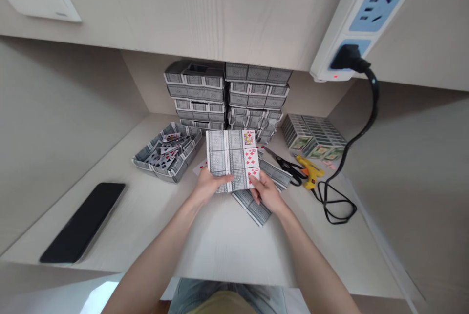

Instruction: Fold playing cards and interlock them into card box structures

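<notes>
Both hands hold a panel of joined playing cards [234, 154], mostly grey patterned backs, with red diamond faces along its right edge. My left hand [209, 183] is closed on the panel's lower left corner, its thumb lying across the front. At the lower right corner, my right hand [266, 192] pinches the panel near a diamond card. Under my right hand a strip of joined cards [253, 208] lies on the desk. More card strips [275, 174] rest behind that hand, partly hidden by it and by the panel.
An open tray made of cards [156, 171] holds loose cards. Stacked card boxes [201, 93] stand at the back. Black scissors [287, 165], a yellow glue gun [311, 172] with a cable, and packs of cards [311, 133] lie right. A phone [84, 221] lies left. A power strip [366, 21] hangs above.
</notes>
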{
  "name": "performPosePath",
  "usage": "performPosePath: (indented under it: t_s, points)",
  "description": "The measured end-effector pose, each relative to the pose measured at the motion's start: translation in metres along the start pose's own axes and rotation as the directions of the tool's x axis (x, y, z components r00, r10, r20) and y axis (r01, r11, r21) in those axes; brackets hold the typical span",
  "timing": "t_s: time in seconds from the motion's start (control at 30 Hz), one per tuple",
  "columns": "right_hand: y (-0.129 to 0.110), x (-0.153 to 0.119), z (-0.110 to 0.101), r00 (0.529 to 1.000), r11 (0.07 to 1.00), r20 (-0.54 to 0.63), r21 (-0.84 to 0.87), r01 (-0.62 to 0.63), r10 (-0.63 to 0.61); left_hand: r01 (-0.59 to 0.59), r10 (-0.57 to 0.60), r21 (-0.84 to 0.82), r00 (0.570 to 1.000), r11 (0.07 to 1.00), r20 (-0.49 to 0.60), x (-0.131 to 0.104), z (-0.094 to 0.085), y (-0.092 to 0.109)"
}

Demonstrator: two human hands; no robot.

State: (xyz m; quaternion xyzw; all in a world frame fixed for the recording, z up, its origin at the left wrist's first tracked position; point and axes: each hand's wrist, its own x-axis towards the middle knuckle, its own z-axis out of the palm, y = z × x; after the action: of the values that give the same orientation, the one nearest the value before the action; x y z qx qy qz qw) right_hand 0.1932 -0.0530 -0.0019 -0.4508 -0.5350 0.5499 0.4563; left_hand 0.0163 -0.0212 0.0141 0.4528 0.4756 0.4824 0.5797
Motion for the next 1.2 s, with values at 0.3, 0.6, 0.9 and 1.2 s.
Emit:
performPosePath:
  t_s: [0.3,0.6,0.9,1.2]
  points:
    - [0.005,0.0,0.003,1.0,0.999,-0.005,0.037,-0.02,0.02,-0.001,0.001,0.014,1.0,1.0,-0.004,-0.001,0.001,0.0]
    - [0.002,0.001,0.004,1.0,0.999,0.001,0.042,-0.003,0.003,-0.001,0.001,0.004,1.0,1.0,0.013,-0.001,0.0,-0.001]
    - [-0.003,-0.001,0.005,1.0,0.99,0.021,0.14,0.004,-0.007,0.025,-0.024,-0.022,0.998,0.999,0.055,0.0,-0.006,0.006]
    - [-0.003,-0.001,0.002,1.0,0.982,0.02,0.187,0.003,-0.007,-0.009,0.011,-0.049,0.999,0.999,0.035,0.004,-0.013,0.007]
